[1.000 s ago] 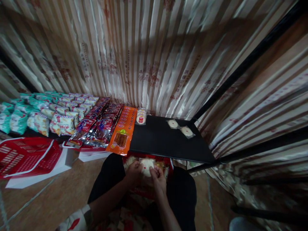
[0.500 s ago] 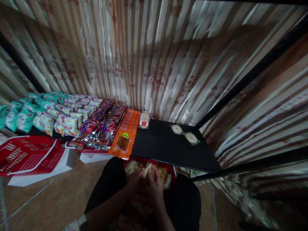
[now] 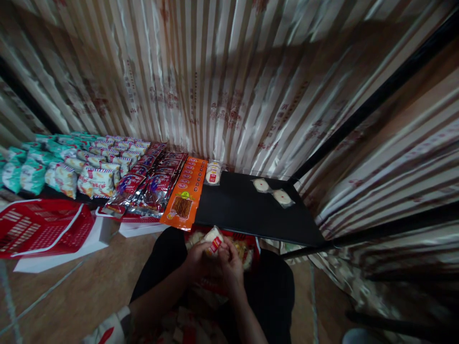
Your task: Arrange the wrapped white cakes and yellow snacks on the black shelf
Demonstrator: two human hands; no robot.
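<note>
Both my hands meet over my lap, above a red basket (image 3: 251, 239) of wrapped snacks. My left hand (image 3: 196, 262) and my right hand (image 3: 229, 267) are closed together on a small pale wrapped cake with a red label (image 3: 213, 239), tilted up at the basket's near edge. In front lies a black shelf (image 3: 247, 212). Two clear-wrapped round cakes (image 3: 261, 185) (image 3: 283, 197) lie at its far right. A stack of similar cakes (image 3: 213, 174) sits at its far left.
Left along the shelf lie an orange snack pack (image 3: 185, 196), dark red and silver packets (image 3: 150, 181), white and teal bags (image 3: 64, 165). A red basket (image 3: 39, 227) on white boxes stands on the floor at left. Striped curtain and black shelf posts (image 3: 358, 114) close the back and right.
The cake in my hands has turned from flat face-up to edge-on, then tilted so its red label shows, and it sits slightly higher.
</note>
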